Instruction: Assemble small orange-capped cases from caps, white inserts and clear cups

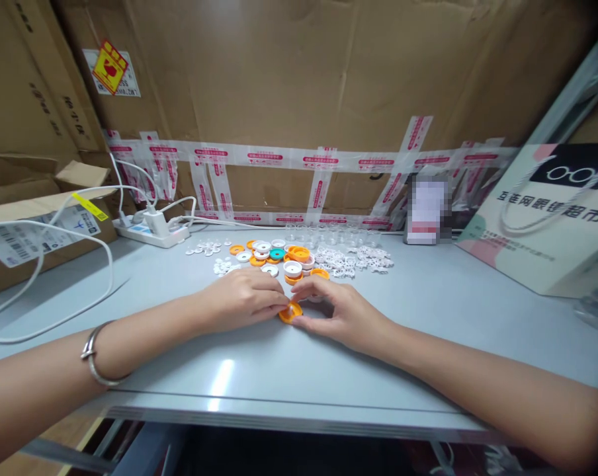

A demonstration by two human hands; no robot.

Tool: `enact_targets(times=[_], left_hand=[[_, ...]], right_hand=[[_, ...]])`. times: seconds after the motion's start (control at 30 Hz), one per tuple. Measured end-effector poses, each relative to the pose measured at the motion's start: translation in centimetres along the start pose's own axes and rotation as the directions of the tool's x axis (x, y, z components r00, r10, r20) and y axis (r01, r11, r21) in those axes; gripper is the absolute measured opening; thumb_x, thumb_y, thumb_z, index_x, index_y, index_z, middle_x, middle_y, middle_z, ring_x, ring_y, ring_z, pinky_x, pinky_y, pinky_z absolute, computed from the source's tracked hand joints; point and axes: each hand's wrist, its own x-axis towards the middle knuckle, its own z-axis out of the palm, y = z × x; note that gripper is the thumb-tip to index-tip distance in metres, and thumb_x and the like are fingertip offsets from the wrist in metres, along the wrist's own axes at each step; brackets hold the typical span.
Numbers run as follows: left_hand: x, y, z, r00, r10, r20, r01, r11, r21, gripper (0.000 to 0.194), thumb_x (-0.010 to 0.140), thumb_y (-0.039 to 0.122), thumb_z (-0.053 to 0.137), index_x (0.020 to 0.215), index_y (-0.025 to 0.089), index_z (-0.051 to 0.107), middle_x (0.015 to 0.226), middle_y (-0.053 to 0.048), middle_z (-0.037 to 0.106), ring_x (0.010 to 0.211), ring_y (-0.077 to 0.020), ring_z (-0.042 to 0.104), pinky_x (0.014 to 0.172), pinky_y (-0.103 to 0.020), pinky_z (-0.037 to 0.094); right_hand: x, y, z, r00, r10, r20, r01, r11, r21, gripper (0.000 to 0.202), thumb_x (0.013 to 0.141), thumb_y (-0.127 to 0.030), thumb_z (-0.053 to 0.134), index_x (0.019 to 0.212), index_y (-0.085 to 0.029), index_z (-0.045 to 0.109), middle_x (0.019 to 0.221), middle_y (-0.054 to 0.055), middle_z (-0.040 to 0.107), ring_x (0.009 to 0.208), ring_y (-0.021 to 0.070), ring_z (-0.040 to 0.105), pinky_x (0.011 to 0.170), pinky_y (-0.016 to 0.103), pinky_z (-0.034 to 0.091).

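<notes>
An orange round cap [286, 318] is on the table, held at its edge between the thumb and index finger of my right hand [346, 309]. My left hand [247, 295] comes in from the left with its fingers pinched together over the cap's hollow. A small pale bit shows at those fingertips, too small to name. Just beyond my hands lie round caps in orange, white and teal, among them a white cap [293, 268] stacked on an orange one and a teal cap [277, 254].
White ring-shaped parts [373, 259], small white discs [207, 248] and clear cups [339, 235] lie behind. A power strip [153, 231] with a looping white cable and an open carton [41, 231] stand left. A phone [422, 211] and paper bag [542, 225] stand right.
</notes>
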Motion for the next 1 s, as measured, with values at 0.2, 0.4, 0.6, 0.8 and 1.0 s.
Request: enact_targets(times=[0.2,0.4,0.6,0.8,1.0], left_hand=[[-0.5,0.8,-0.3,0.981,-0.153,0.122,0.178,0.958,-0.225,0.018,0.087,0.024,0.052,0.098,0.016,0.064,0.092,-0.005,0.069,0.081,-0.0131,0.064,0.073,-0.021,0.049],[-0.6,1.2,-0.1,0.969,-0.224,0.104,0.244,0.933,-0.264,0.016,0.086,0.023,0.054,0.097,0.017,0.063,0.089,-0.002,0.071,0.076,-0.011,0.066,0.068,-0.018,0.049],[-0.9,1.2,-0.1,0.968,-0.243,0.054,0.249,0.932,-0.265,0.016,0.085,0.021,0.055,0.096,0.017,0.066,0.088,-0.002,0.072,0.076,-0.0111,0.067,0.068,-0.017,0.05],[-1.2,1.0,0.0,0.98,-0.192,0.044,0.196,0.935,-0.297,0.022,0.088,0.02,0.05,0.102,0.017,0.066,0.098,-0.005,0.071,0.085,-0.0128,0.067,0.077,-0.02,0.053],[-1.3,1.1,0.0,0.985,-0.167,0.052,0.175,0.939,-0.296,0.026,0.089,0.017,0.047,0.104,0.019,0.067,0.105,-0.005,0.069,0.091,-0.0129,0.067,0.081,-0.02,0.053]], right_hand=[[0.0,-0.1,-0.2,1.0,0.002,0.014,-0.002,1.0,-0.012,0.021,0.077,-0.024,0.063,0.097,-0.019,0.056,0.095,0.002,0.065,0.088,0.0129,0.062,0.08,0.027,0.05],[0.1,-0.2,-0.3,0.999,0.032,0.016,-0.031,0.999,-0.03,0.019,0.077,-0.025,0.064,0.095,-0.019,0.061,0.092,0.001,0.067,0.086,0.0138,0.063,0.077,0.026,0.05],[-0.2,0.0,0.0,1.0,0.02,-0.003,-0.02,0.999,-0.049,0.017,0.078,-0.027,0.064,0.092,-0.018,0.067,0.085,0.002,0.07,0.078,0.0142,0.063,0.073,0.026,0.05],[-0.2,0.1,0.2,0.999,-0.033,-0.032,0.03,0.995,-0.093,0.018,0.078,-0.027,0.065,0.093,-0.018,0.068,0.084,0.003,0.071,0.077,0.014,0.063,0.071,0.025,0.049],[-0.2,0.1,0.2,0.994,-0.099,-0.038,0.093,0.985,-0.146,0.015,0.079,-0.025,0.064,0.092,-0.019,0.068,0.088,0.002,0.072,0.08,0.0147,0.064,0.074,0.026,0.049]])
